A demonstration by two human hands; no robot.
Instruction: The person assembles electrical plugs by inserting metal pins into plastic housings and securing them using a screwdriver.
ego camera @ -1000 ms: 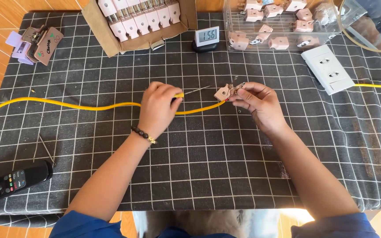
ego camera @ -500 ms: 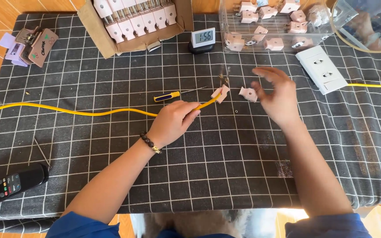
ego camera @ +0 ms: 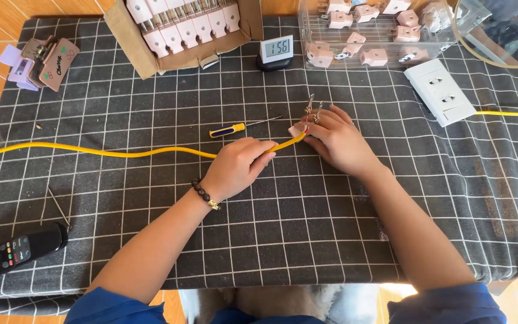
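My left hand [ego camera: 241,165] pinches a yellow cable [ego camera: 121,152] that runs left across the checked cloth. The cable's end reaches a small pink plug [ego camera: 298,129] near the middle of the table. My right hand [ego camera: 338,139] lies over that plug, its fingertips holding it down against the cloth. Two bare metal prongs [ego camera: 313,108] stick out just beyond the fingers. A screwdriver [ego camera: 235,128] with a yellow and blue handle lies loose just left of the plug.
At the back stand a cardboard box of pink plugs [ego camera: 181,30], a small digital clock [ego camera: 276,51] and a clear bin of plug parts [ego camera: 379,30]. A white socket strip [ego camera: 442,90] lies at right, a black remote [ego camera: 13,255] at the front left edge.
The screwdriver was put down on the cloth. My left hand slid back along the cable. My right hand lifted open, then came down onto the pink plug.
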